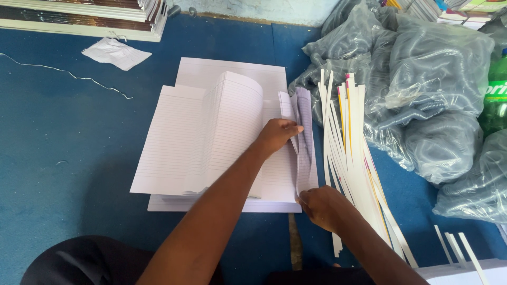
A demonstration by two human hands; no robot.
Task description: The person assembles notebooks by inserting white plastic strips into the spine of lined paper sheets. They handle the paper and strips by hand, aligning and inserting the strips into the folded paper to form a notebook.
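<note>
A stack of white lined paper sheets lies on the blue floor in front of me. One batch of sheets curls upward in the middle. My left hand reaches across the stack and pinches the upper part of a thin bundle of lined sheets standing on edge at the stack's right side. My right hand grips the lower end of that same bundle near the stack's front right corner.
Long white paper strips with coloured edges lie right of the stack. Clear plastic bags of coiled binding spirals pile at the right, a green bottle beside them. Stacked books, a crumpled paper and a thread lie at the back left.
</note>
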